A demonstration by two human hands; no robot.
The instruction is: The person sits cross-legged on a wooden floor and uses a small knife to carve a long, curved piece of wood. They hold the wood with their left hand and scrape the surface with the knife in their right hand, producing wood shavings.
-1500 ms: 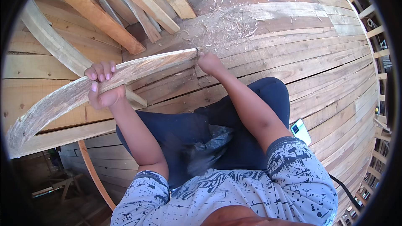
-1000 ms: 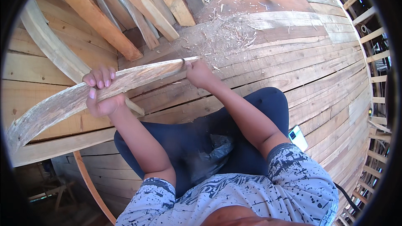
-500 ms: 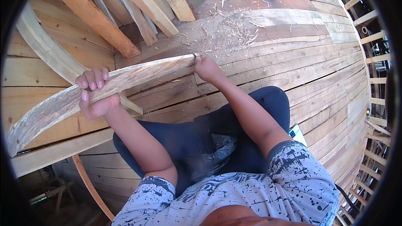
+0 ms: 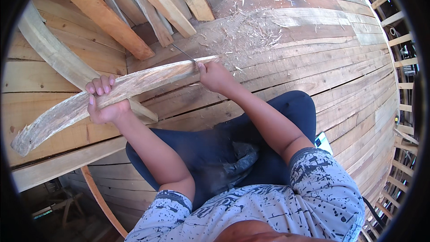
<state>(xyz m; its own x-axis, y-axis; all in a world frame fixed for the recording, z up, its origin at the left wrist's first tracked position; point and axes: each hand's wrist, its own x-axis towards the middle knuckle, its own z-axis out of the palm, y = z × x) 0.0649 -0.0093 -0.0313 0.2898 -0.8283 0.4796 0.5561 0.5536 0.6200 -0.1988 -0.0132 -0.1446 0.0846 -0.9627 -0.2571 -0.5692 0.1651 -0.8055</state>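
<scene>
A long, curved, rough-edged wooden plank [image 4: 152, 77] slants across the view in front of my knees. My left hand [image 4: 106, 103] is wrapped round its left-middle part, thumb on the near side and fingers over the far edge. Toward the plank's right end, my right hand [image 4: 214, 77] is closed with a thin dark blade-like tool [image 4: 183, 53] jutting out of it. The tool crosses the plank's far edge and points away to the upper left. Its grip is hidden inside my fist, so its exact kind cannot be told.
Wood shavings [image 4: 257, 36] litter the plank floor [image 4: 313, 74] ahead. Timber beams [image 4: 105, 15] lean at the upper left, beside a curved wooden rib [image 4: 56, 49]. A light-coloured flat object [image 4: 323, 143] lies by my right knee. Below left, a dark opening [image 4: 67, 206] drops past a beam edge.
My right hand has shifted left along the plank from its right end, and the dark tool now shows more of its length. My left hand keeps its hold; the plank's left end has risen slightly.
</scene>
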